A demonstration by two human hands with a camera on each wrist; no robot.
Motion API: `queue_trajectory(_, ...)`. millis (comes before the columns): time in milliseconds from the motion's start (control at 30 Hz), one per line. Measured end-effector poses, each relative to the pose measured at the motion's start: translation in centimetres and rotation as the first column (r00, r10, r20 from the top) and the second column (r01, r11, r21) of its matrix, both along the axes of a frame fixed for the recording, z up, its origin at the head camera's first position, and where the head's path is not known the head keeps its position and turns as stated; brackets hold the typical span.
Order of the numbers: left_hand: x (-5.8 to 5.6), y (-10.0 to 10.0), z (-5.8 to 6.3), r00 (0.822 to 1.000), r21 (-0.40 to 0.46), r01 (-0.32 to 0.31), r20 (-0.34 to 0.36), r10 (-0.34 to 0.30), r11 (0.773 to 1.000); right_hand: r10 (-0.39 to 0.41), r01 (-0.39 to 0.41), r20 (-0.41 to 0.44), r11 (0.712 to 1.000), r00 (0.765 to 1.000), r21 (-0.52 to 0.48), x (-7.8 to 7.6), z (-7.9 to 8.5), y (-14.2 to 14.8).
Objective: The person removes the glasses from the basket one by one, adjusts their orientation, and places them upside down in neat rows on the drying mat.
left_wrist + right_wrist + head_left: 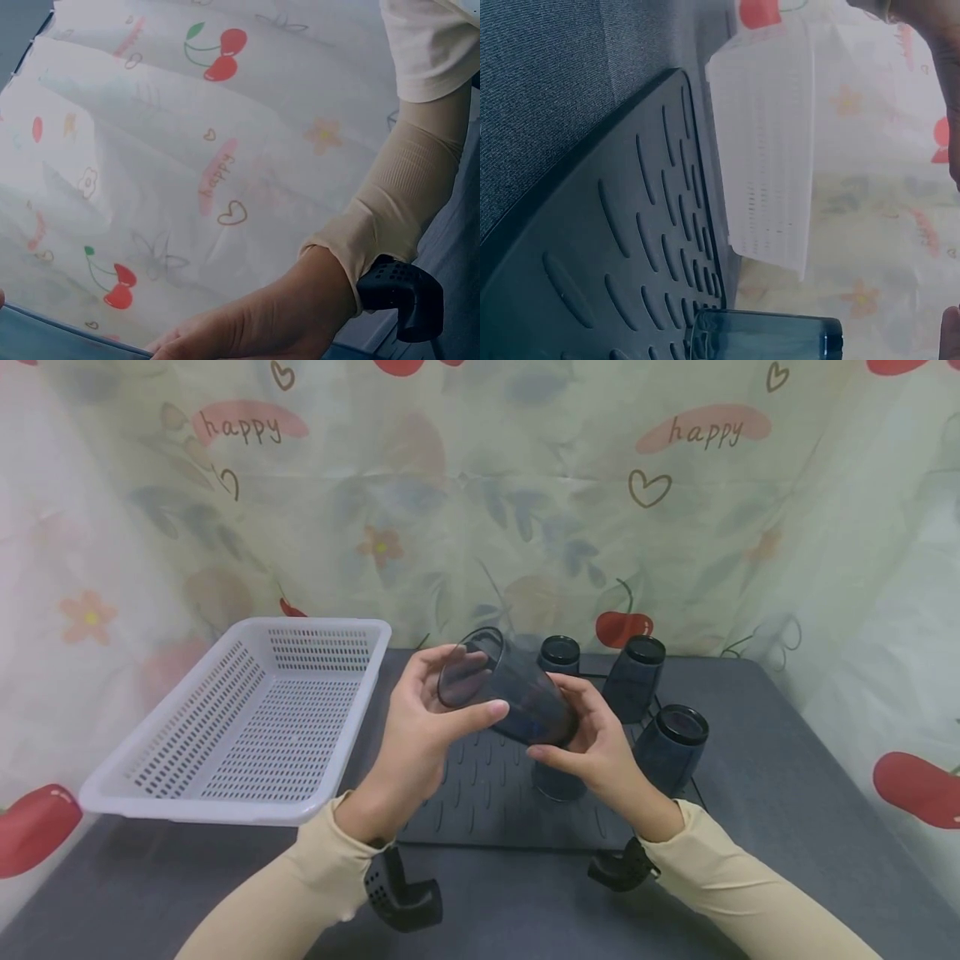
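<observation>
A dark blue-grey, see-through drinking glass [528,693] is held tilted above the mat, its mouth toward the upper left. My left hand [420,718] grips it near the rim, thumb on the near side, with fingers visible through the glass. Around the base end, my right hand [588,731] curls its fingers and thumb. Similar glasses stand upside down on the black drying mat [468,814]: one at the back [560,652], one at the back right [633,681], one at the right [671,747]. Another glass [558,783] is partly hidden under the held one.
A white perforated plastic basket [345,777] sits left of the mat on the dark grey tabletop [510,902]. A patterned curtain [465,510] hangs behind and at both sides. Black wrist devices [405,893] hang below each wrist.
</observation>
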State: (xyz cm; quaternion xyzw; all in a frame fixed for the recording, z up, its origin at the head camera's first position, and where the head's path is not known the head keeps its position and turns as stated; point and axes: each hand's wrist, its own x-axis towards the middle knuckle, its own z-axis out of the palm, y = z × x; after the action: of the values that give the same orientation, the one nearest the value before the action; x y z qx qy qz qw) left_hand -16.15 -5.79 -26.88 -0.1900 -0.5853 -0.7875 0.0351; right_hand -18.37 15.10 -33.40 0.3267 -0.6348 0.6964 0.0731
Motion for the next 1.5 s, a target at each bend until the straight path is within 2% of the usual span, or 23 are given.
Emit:
queue_trajectory(433, -0.1, -0.1, -0.1, 1.0, -0.012, 0.019, 0.008, -0.019, 1.0, -0.048, 0.047, 0.022, 0.999, 0.999, 0.026, 0.2, 0.4, 0.4)
queue_trajectory(700, -0.5, -0.8, -0.3, 0.994, -0.09, 0.102, 0.043, -0.099, 0.991, -0.112, 0.108, 0.063, 0.992, 0.992, 0.058, 0.7, 1.1, 1.1)
queue_trajectory(833, -1.0, -1.3, -0.7, 0.988, -0.108, 0.138, 0.09, -0.129, 0.984, -0.178, 0.176, 0.022, 0.98, 0.984, 0.096, 0.7, 1.4, 1.6)
queue_trajectory(933, -1.5, -1.7, -1.3, 0.979, -0.12, 0.174, 0.125, -0.159, 0.977, -0.202, 0.202, -0.008, 0.976, 0.979, 0.088, 0.5, 1.7, 1.9)
queue_trajectory(1067, -2.2, -2.2, -2.3, 0.965, -0.158, 0.234, 0.16, -0.209, 0.959, -0.167, 0.168, -0.018, 0.986, 0.986, 0.016, 0.4, 2.2, 2.1)
queue_trajectory(1200, -2.6, -2.4, -3.3, 0.951, -0.237, 0.287, 0.187, -0.246, 0.928, -0.141, 0.141, 0.006, 0.989, 0.99, -0.04, 0.4, 2.7, 2.1)
queue_trajectory(1333, -2.8, -2.4, -4.4, 0.942, -0.327, 0.318, 0.215, -0.258, 0.89, -0.149, 0.151, 0.036, 0.988, 0.988, -0.04, 0.4, 3.0, 2.0)
queue_trajectory(1500, -2.9, -2.1, -5.6, 0.932, -0.385, 0.353, 0.225, -0.284, 0.853, -0.135, 0.137, 0.046, 0.99, 0.99, -0.043, 0.2, 3.1, 1.4)
